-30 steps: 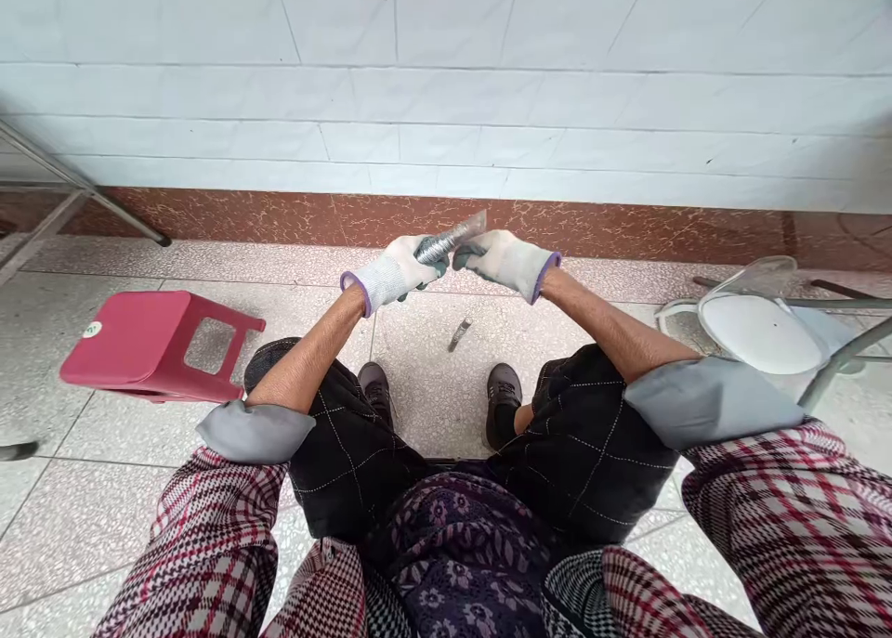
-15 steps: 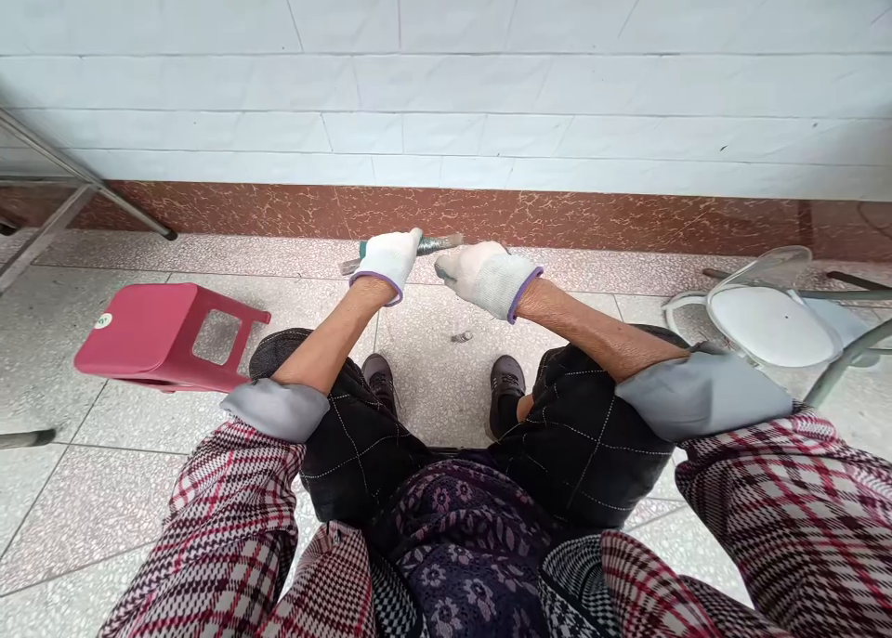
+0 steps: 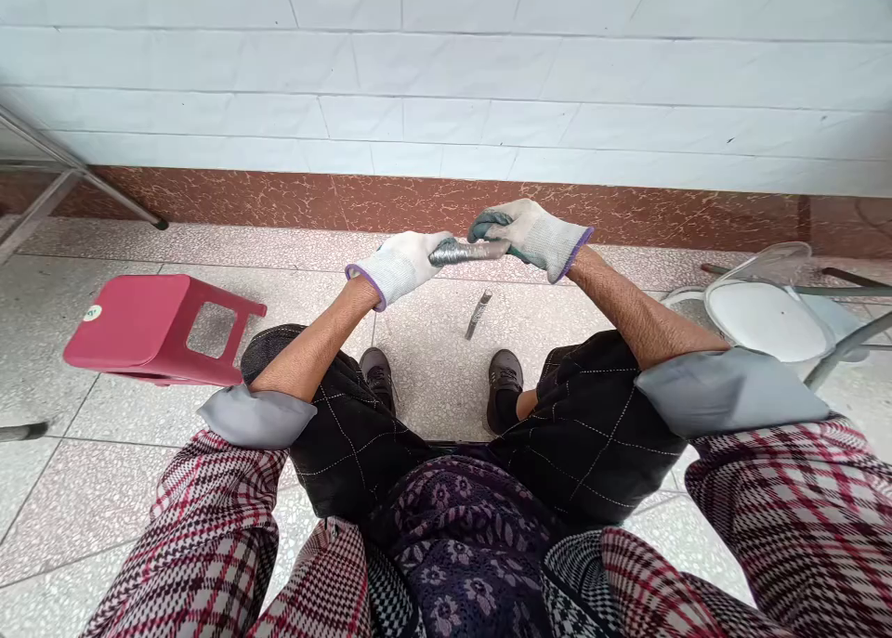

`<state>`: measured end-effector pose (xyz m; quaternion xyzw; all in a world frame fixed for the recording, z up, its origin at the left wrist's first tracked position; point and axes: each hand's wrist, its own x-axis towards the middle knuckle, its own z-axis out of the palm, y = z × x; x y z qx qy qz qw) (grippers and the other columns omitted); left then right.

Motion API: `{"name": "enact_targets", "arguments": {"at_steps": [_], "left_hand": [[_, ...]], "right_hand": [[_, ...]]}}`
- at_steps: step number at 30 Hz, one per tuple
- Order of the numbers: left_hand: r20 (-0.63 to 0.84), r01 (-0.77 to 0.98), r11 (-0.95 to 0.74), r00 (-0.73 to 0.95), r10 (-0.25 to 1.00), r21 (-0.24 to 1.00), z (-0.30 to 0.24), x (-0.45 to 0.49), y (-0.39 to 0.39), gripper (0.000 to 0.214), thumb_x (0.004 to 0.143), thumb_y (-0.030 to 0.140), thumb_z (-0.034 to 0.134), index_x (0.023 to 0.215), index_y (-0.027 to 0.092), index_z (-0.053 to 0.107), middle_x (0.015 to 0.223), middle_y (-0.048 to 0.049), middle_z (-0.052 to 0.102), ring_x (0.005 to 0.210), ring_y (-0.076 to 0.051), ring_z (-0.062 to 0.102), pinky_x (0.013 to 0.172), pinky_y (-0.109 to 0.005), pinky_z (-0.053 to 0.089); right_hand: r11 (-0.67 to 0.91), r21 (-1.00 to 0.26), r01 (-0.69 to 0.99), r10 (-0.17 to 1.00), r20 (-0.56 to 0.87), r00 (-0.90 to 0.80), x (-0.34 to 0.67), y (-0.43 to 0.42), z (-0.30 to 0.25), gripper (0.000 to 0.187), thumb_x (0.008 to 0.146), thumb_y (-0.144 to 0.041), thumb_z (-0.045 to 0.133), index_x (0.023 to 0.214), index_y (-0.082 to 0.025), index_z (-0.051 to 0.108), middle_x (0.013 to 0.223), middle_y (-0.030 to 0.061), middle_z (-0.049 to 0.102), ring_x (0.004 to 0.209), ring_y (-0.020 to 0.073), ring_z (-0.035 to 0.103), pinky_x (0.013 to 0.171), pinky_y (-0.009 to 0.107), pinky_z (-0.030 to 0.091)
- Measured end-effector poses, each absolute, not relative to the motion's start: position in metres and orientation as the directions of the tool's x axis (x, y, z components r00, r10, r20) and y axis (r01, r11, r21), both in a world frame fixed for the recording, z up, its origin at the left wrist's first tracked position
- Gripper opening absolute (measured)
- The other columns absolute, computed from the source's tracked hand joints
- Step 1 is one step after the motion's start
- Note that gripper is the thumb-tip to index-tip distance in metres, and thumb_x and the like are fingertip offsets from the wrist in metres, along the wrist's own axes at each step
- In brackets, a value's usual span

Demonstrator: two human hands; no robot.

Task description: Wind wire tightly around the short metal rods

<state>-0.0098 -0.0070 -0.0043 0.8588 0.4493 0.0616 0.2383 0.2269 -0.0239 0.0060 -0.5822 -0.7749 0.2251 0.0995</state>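
Observation:
My left hand (image 3: 404, 259), in a white glove with a green palm, is closed around a short stick wrapped in shiny silver (image 3: 465, 252). The stick lies roughly level and its dull brownish end points right; its left part is hidden in the glove. At that brownish end is my right hand (image 3: 533, 232), gloved alike, its curved fingers above the stick and the thumb apart from them. I cannot tell whether it touches the end. Below both hands shows a small silvery strip (image 3: 478, 314), tilted; whether it lies on the floor or is in the air is unclear.
A red plastic stool (image 3: 143, 320) stands to the left, near a metal frame leg (image 3: 118, 197). On the right are a white seat-like item (image 3: 770, 322) and grey tubing (image 3: 850, 348). Ahead, a white tiled wall (image 3: 446, 90) meets a reddish-brown skirting (image 3: 279, 200).
The silver-wrapped stick and my left hand have shifted right. My right hand has moved up and right, its fingers now more spread. The silvery strip appears longer and more upright.

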Motion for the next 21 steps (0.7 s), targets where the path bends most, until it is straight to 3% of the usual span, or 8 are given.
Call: {"name": "enact_targets", "arguments": {"at_steps": [3, 5, 10, 12, 15, 19, 21], "left_hand": [[-0.006, 0.621, -0.404, 0.55, 0.835, 0.672, -0.003, -0.008, -0.01, 0.036, 0.094, 0.02, 0.064, 0.127, 0.015, 0.076, 0.093, -0.0057, 0.074, 0.076, -0.015, 0.063, 0.069, -0.027, 0.049], [-0.033, 0.589, -0.295, 0.481, 0.876, 0.753, -0.001, -0.007, -0.011, 0.038, 0.093, 0.017, 0.064, 0.129, 0.014, 0.075, 0.086, -0.0046, 0.071, 0.066, -0.012, 0.058, 0.061, -0.025, 0.047], [-0.132, 0.606, -0.146, 0.391, 0.911, 0.782, -0.003, -0.006, -0.007, 0.042, 0.096, 0.019, 0.061, 0.136, 0.017, 0.072, 0.08, -0.0039, 0.07, 0.058, -0.012, 0.054, 0.053, -0.027, 0.044], [-0.108, 0.677, -0.193, 0.376, 0.92, 0.71, -0.008, -0.005, -0.002, 0.039, 0.096, 0.018, 0.062, 0.133, 0.015, 0.074, 0.087, -0.0063, 0.074, 0.064, -0.014, 0.059, 0.059, -0.029, 0.047], [-0.037, 0.81, -0.325, 0.392, 0.919, 0.489, -0.014, -0.006, 0.006, 0.031, 0.101, 0.021, 0.06, 0.127, 0.015, 0.076, 0.102, -0.0126, 0.079, 0.085, -0.02, 0.071, 0.074, -0.031, 0.051], [-0.037, 0.91, -0.394, 0.401, 0.915, 0.127, -0.018, -0.01, 0.016, 0.039, 0.109, 0.02, 0.044, 0.14, 0.019, 0.068, 0.11, -0.0174, 0.08, 0.102, -0.029, 0.077, 0.082, -0.036, 0.053], [-0.034, 0.904, -0.427, 0.428, 0.903, 0.017, -0.018, -0.011, 0.018, 0.041, 0.109, 0.017, 0.042, 0.142, 0.019, 0.066, 0.107, -0.0179, 0.08, 0.105, -0.031, 0.078, 0.084, -0.037, 0.053]], "right_hand": [[0.181, -0.551, 0.815, 0.962, -0.072, -0.262, 0.213, -0.027, 0.01, 0.031, 0.101, -0.027, 0.057, 0.114, -0.013, 0.082, 0.112, 0.0121, 0.08, 0.099, 0.0237, 0.071, 0.084, 0.033, 0.053], [0.158, -0.531, 0.833, 0.965, -0.096, -0.244, 0.201, -0.03, 0.013, 0.031, 0.101, -0.024, 0.056, 0.116, -0.014, 0.081, 0.112, 0.0117, 0.08, 0.1, 0.0238, 0.071, 0.089, 0.035, 0.052], [0.194, -0.331, 0.924, 0.948, -0.178, -0.263, 0.173, -0.043, 0.021, 0.035, 0.111, -0.029, 0.047, 0.119, -0.016, 0.079, 0.114, 0.0137, 0.079, 0.1, 0.0262, 0.071, 0.087, 0.037, 0.051], [0.221, -0.195, 0.956, 0.94, -0.218, -0.262, 0.164, -0.048, 0.025, 0.039, 0.113, -0.031, 0.044, 0.127, -0.016, 0.077, 0.115, 0.0166, 0.078, 0.101, 0.0291, 0.072, 0.084, 0.039, 0.05], [0.257, -0.011, 0.966, 0.924, -0.289, -0.249, 0.152, -0.053, 0.031, 0.041, 0.112, -0.026, 0.044, 0.138, -0.013, 0.073, 0.113, 0.0195, 0.079, 0.1, 0.0328, 0.074, 0.077, 0.041, 0.049], [0.314, 0.091, 0.945, 0.906, -0.327, -0.269, 0.142, -0.055, 0.032, 0.041, 0.11, -0.019, 0.044, 0.137, -0.012, 0.074, 0.111, 0.0204, 0.079, 0.096, 0.0323, 0.075, 0.071, 0.04, 0.048], [0.329, 0.111, 0.938, 0.904, -0.325, -0.279, 0.14, -0.055, 0.034, 0.041, 0.111, -0.022, 0.044, 0.136, -0.015, 0.075, 0.114, 0.0195, 0.079, 0.097, 0.0319, 0.075, 0.071, 0.039, 0.048]]}}
